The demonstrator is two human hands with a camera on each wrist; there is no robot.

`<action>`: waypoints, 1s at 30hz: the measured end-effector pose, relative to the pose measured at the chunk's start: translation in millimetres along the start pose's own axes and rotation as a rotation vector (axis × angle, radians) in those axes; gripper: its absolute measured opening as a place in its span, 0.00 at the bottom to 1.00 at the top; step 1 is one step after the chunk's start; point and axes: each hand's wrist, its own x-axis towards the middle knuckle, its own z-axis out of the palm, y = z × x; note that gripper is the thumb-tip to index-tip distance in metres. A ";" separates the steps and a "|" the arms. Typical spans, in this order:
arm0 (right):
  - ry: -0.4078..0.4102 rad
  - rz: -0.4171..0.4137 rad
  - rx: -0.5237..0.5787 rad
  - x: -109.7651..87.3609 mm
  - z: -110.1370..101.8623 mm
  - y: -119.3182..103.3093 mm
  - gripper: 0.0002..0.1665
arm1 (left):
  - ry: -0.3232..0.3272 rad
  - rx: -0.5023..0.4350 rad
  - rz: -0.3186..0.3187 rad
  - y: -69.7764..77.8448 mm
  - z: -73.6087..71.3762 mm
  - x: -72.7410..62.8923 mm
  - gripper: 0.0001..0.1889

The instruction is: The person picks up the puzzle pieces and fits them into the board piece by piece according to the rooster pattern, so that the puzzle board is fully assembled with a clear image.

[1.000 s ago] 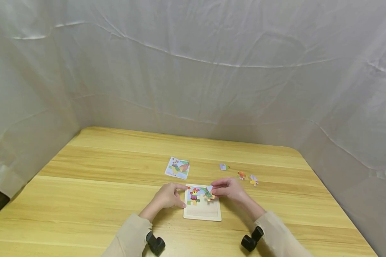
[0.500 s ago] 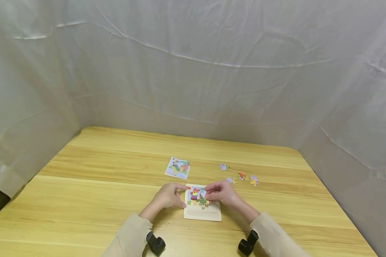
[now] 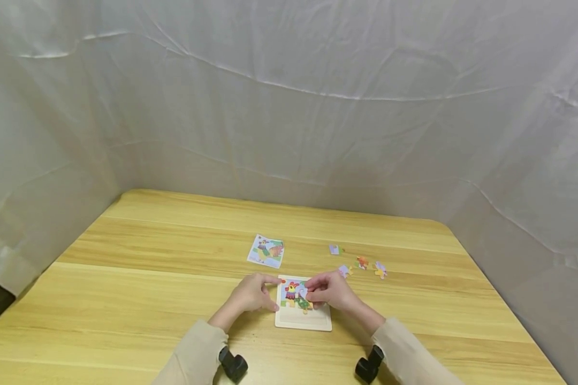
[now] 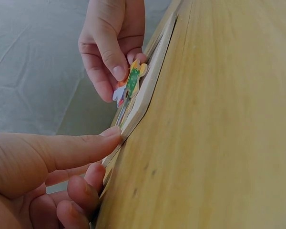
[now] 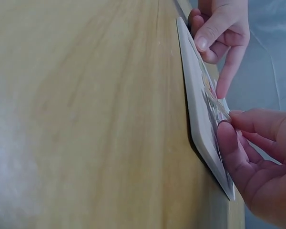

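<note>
In the head view a square wooden puzzle tray lies on the table, its upper part filled with pieces that show a colourful rooster. My left hand is at the tray's left side, its straight index finger on the upper corner and its thumb touching the rim lower down. Between thumb and fingers my right hand pinches a green, orange and pale purple puzzle piece. That piece is tilted over the tray and overlaps the fitted pieces; the fingers hide part of it.
A small printed picture sheet lies behind the tray. Several loose puzzle pieces are at the back right, among them a purple one, an orange-red one and a purple-yellow one. A pale curtain stands behind the table.
My right hand has moved left over the tray with the puzzle piece and turned it slightly, uncovering a loose piece behind the hand. The left hand stays in place.
</note>
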 end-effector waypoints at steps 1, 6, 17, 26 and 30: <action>0.000 -0.005 -0.012 0.6 0.3 0.8 0.12 | 0.001 0.002 0.001 0.0 0.0 0.0 0.28; 0.005 -0.024 -0.064 0.5 3.2 -2.7 0.10 | 0.001 0.008 0.003 -0.1 -0.1 0.7 0.28; 0.045 -0.094 -0.213 1.2 1.9 0.6 0.07 | 0.000 0.001 -0.006 0.5 0.7 0.1 0.28; 0.026 -0.144 -0.308 0.6 4.4 0.8 0.09 | 0.012 0.033 0.010 2.7 0.1 -0.1 0.28; 0.022 -0.148 -0.323 1.4 6.5 1.5 0.11 | 0.008 0.025 0.005 2.4 0.0 0.0 0.28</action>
